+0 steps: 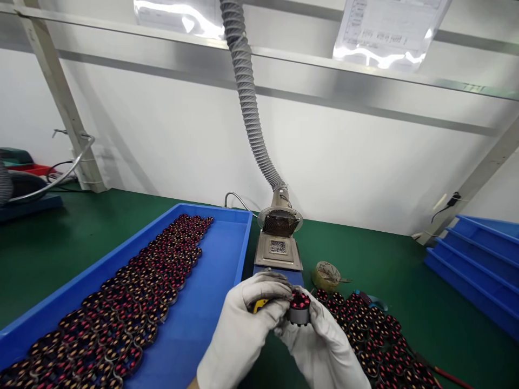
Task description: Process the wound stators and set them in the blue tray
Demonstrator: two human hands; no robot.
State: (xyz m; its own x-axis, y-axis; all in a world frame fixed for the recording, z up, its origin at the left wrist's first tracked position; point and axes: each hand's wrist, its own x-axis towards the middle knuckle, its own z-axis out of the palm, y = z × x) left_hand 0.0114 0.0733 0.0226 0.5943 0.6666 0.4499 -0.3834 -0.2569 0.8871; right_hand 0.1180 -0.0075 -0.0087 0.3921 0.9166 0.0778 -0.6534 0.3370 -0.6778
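Note:
My right hand (pixel 324 346), in a smudged white glove, grips a motor stator (pixel 299 313), a grey ring with dark teeth and pinkish-red windings inside. My left hand (pixel 253 316), also gloved, is closed with its fingertips at the stator's left side. A yellow thing (pixel 260 306) shows between its thumb and fingers; most of it is hidden, so I cannot tell its kind. Right of my hands, many similar stators (pixel 371 335) lie close together on the green table. More stators (pixel 133 292) fill the left part of a long blue tray (pixel 219 292).
Behind my hands stands a metal box (pixel 278 249) below a round hood (pixel 280 220) on a ribbed grey hose (pixel 247 92). A small round tub (pixel 326 274) sits to its right. Stacked blue trays (pixel 474 270) stand far right; a red-handled tool (pixel 450 376) lies lower right.

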